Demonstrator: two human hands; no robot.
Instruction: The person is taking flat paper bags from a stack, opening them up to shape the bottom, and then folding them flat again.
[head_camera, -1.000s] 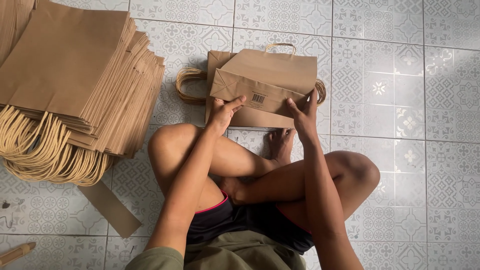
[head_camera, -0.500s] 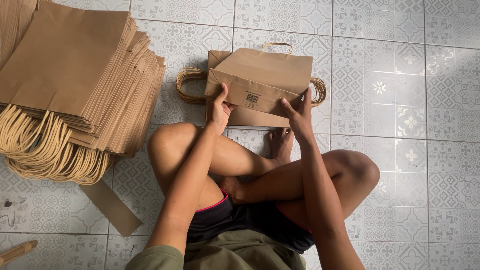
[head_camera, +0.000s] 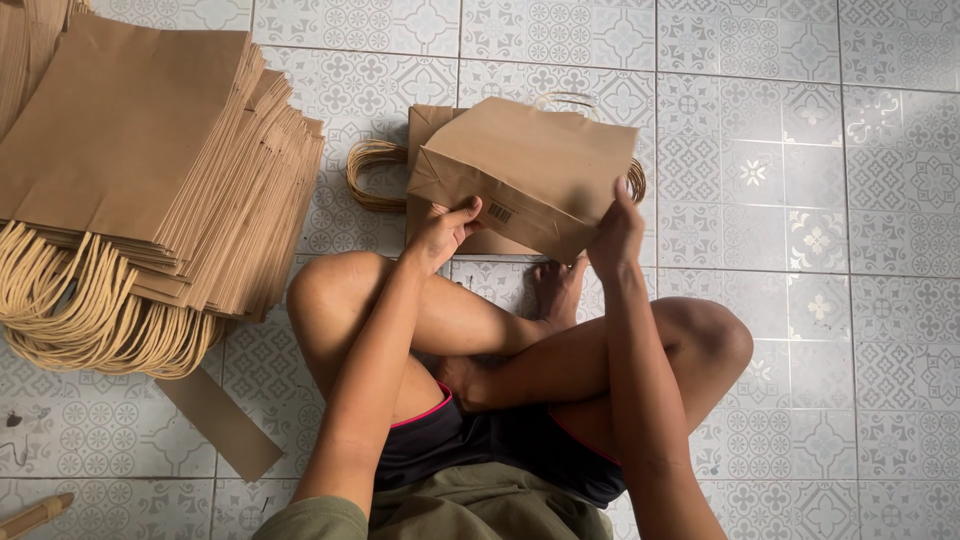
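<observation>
While the person sits cross-legged on the tiled floor (head_camera: 850, 300), both hands grip one brown paper bag (head_camera: 535, 165) lifted off it: the left hand (head_camera: 440, 232) pinches the near-left bottom corner, the right hand (head_camera: 615, 232) clasps the near-right edge. The bag's long axis runs left to right, its folded bottom facing the person. Beneath lie flat bags (head_camera: 425, 135); far left, a stack of bags (head_camera: 130, 170).

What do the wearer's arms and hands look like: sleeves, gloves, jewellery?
Both arms are bare to the upper arm; an olive-green short sleeve shows on the left. The left hand and right hand are ungloved, with no rings, watch or bands visible.
</observation>
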